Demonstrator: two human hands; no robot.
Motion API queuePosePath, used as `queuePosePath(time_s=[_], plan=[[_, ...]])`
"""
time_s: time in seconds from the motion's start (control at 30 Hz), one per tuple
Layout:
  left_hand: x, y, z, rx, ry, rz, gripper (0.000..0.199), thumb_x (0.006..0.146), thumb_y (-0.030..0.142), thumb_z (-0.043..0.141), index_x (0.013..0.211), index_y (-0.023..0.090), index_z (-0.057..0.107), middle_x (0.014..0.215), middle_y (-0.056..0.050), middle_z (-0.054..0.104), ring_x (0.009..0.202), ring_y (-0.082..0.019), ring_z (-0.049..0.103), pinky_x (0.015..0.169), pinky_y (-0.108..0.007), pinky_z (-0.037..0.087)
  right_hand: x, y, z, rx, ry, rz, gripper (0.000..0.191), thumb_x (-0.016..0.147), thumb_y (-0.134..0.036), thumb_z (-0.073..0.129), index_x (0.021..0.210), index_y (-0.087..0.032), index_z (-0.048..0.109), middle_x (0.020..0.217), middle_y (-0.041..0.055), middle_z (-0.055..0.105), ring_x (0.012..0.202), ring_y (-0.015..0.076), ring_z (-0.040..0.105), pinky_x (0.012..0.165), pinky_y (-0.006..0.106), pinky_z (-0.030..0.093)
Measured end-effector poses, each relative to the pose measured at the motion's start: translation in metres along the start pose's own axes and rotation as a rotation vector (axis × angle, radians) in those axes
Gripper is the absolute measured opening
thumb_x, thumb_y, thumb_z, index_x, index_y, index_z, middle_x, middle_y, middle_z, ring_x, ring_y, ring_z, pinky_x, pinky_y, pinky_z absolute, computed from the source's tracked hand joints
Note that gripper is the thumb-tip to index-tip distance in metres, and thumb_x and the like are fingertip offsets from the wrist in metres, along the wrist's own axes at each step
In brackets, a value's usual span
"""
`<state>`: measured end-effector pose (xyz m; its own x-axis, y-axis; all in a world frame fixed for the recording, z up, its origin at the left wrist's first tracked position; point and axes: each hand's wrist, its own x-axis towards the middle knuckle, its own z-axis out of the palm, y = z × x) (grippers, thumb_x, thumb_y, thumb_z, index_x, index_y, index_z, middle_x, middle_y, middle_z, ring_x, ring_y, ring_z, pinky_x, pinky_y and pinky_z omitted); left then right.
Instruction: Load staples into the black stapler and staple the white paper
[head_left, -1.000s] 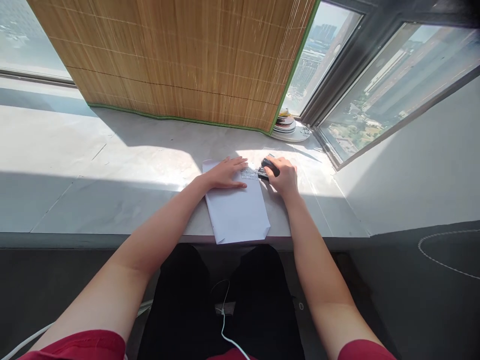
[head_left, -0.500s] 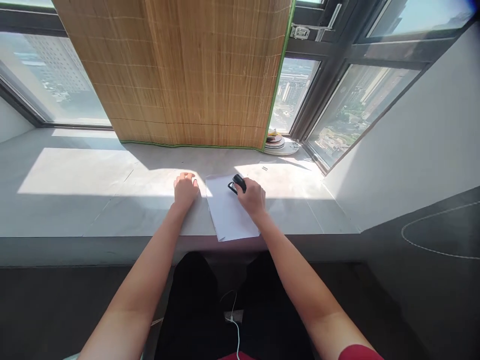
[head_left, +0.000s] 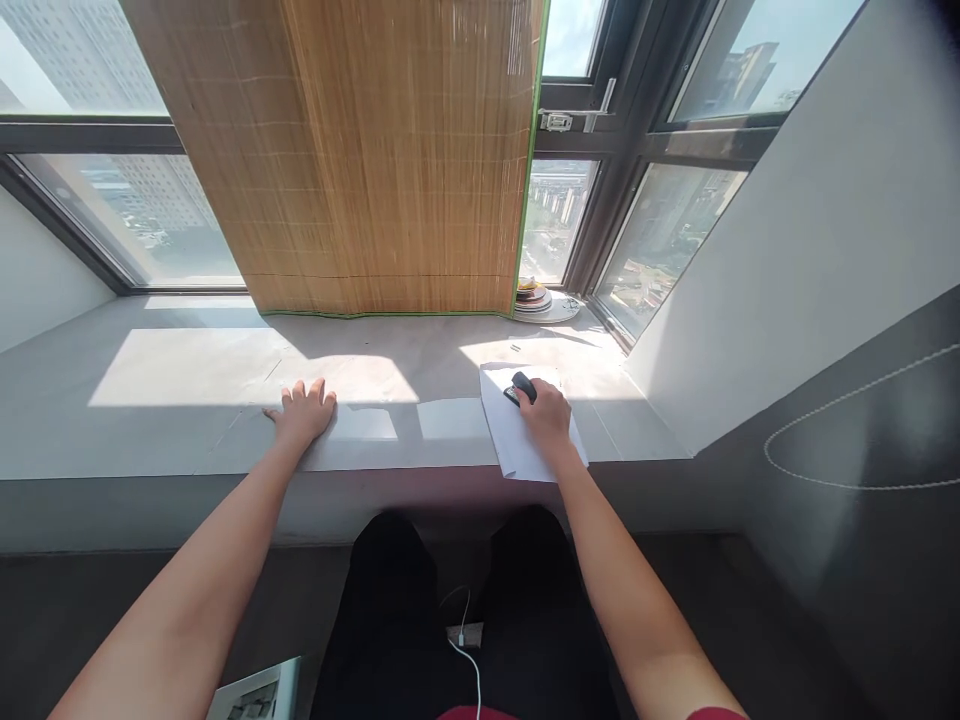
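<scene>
On the window sill (head_left: 420, 450) lie white sheets of paper (head_left: 517, 440), near the front edge to the right of the middle. My right hand (head_left: 549, 418) is closed around a black stapler (head_left: 523, 387) over the upper part of the paper. The wrist and palm hide some of the sheets. Well to the left, my left hand (head_left: 301, 412) rests palm down on the sill with its fingers spread and nothing in it. Beyond the paper, small staple strips (head_left: 515, 348) lie on the sill.
A bamboo blind (head_left: 397, 180) hangs down to the back of the sill. Stacked plates (head_left: 546, 306) stand in the right corner by the window. A white cable (head_left: 469, 655) runs between my legs, and a framed picture (head_left: 259, 695) is at lower left.
The paper has shifted right, with my right hand and the stapler over it. My left hand has moved left, away from the paper, and its fingers have spread. The view has tilted up.
</scene>
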<state>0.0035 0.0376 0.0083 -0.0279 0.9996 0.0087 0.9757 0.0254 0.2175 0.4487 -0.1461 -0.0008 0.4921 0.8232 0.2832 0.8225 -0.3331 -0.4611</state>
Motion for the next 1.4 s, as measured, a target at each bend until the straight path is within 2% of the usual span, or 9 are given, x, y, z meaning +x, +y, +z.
queuePosePath(time_s=[0.2, 0.27, 0.37, 0.5, 0.6, 0.7, 0.93, 1.23, 1.4], plan=[[0.001, 0.002, 0.002, 0.029, -0.011, 0.005, 0.075, 0.107, 0.058, 0.027, 0.172, 0.023, 0.045, 0.183, -0.023, 0.027, 0.169, -0.049, 0.020, 0.125, -0.087, 0.016, 0.018, 0.036, -0.022, 0.091, 0.101, -0.005, 0.051, 0.114, -0.049, 0.035, 0.117, -0.017, 0.075, 0.110, 0.0175, 0.077, 0.106, 0.0325, 0.065, 0.081, 0.038, 0.045], [0.003, 0.001, 0.002, 0.036, -0.006, 0.009, 0.074, 0.107, 0.057, 0.028, 0.171, 0.024, 0.045, 0.183, -0.023, 0.028, 0.169, -0.050, 0.020, 0.124, -0.089, 0.013, 0.026, 0.060, -0.033, 0.043, 0.150, 0.129, 0.059, 0.115, -0.043, 0.026, 0.103, -0.017, 0.078, 0.098, 0.0193, 0.076, 0.094, 0.0331, 0.065, 0.077, 0.041, 0.044], [0.005, -0.001, 0.005, 0.042, -0.020, 0.006, 0.075, 0.107, 0.057, 0.026, 0.173, 0.024, 0.041, 0.184, -0.023, 0.025, 0.170, -0.052, 0.017, 0.124, -0.089, 0.013, 0.039, 0.094, -0.044, -0.124, 0.048, 0.296, 0.053, 0.110, -0.036, 0.035, 0.079, -0.019, 0.074, 0.084, 0.0210, 0.073, 0.081, 0.0330, 0.064, 0.073, 0.043, 0.042], [0.008, -0.002, 0.007, 0.059, -0.029, 0.009, 0.078, 0.107, 0.057, 0.023, 0.174, 0.022, 0.040, 0.185, -0.023, 0.023, 0.170, -0.053, 0.016, 0.122, -0.090, 0.018, 0.062, 0.098, -0.040, -0.148, 0.083, 0.015, 0.045, 0.109, -0.034, 0.037, 0.091, -0.018, 0.076, 0.093, 0.0191, 0.075, 0.094, 0.0326, 0.066, 0.086, 0.044, 0.047], [0.008, -0.002, 0.008, 0.061, -0.016, 0.015, 0.078, 0.106, 0.057, 0.025, 0.174, 0.022, 0.040, 0.184, -0.024, 0.024, 0.169, -0.054, 0.018, 0.120, -0.090, 0.025, 0.087, 0.072, -0.022, -0.051, 0.038, -0.307, 0.039, 0.104, -0.030, 0.042, 0.121, -0.016, 0.075, 0.128, 0.0198, 0.075, 0.124, 0.0318, 0.064, 0.106, 0.047, 0.048], [0.007, -0.002, 0.008, 0.066, -0.023, 0.010, 0.077, 0.107, 0.055, 0.025, 0.174, 0.022, 0.039, 0.184, -0.023, 0.024, 0.169, -0.053, 0.019, 0.122, -0.089, 0.022, 0.111, 0.047, 0.004, 0.014, -0.175, -0.390, 0.048, 0.097, -0.027, 0.051, 0.141, -0.015, 0.069, 0.155, 0.0204, 0.065, 0.147, 0.0320, 0.056, 0.118, 0.051, 0.046], [0.007, -0.003, 0.011, 0.073, -0.017, -0.005, 0.076, 0.108, 0.058, 0.022, 0.175, 0.025, 0.037, 0.184, -0.022, 0.024, 0.171, -0.049, 0.015, 0.126, -0.087, 0.013, 0.133, -0.004, 0.061, 0.084, -0.266, -0.355, 0.038, 0.099, -0.024, 0.058, 0.132, -0.021, 0.077, 0.145, 0.0189, 0.073, 0.154, 0.0413, 0.054, 0.127, 0.065, 0.038], [0.013, -0.010, 0.015, 0.050, -0.021, 0.014, 0.074, 0.109, 0.056, 0.023, 0.173, 0.025, 0.041, 0.184, -0.022, 0.026, 0.170, -0.050, 0.017, 0.123, -0.090, 0.016, 0.097, -0.182, 0.151, 0.150, -0.356, -0.470, 0.046, 0.110, -0.027, 0.053, 0.154, -0.019, 0.063, 0.173, 0.0127, 0.051, 0.165, 0.0287, 0.040, 0.138, 0.056, 0.025], [0.015, -0.011, 0.019, 0.049, -0.008, 0.006, 0.072, 0.110, 0.055, 0.023, 0.173, 0.026, 0.041, 0.184, -0.021, 0.026, 0.171, -0.048, 0.017, 0.125, -0.088, 0.016, 0.083, -0.236, 0.159, 0.201, -0.318, -0.517, 0.049, 0.109, -0.024, 0.060, 0.158, -0.016, 0.060, 0.171, 0.0128, 0.054, 0.164, 0.0282, 0.041, 0.136, 0.051, 0.029]])
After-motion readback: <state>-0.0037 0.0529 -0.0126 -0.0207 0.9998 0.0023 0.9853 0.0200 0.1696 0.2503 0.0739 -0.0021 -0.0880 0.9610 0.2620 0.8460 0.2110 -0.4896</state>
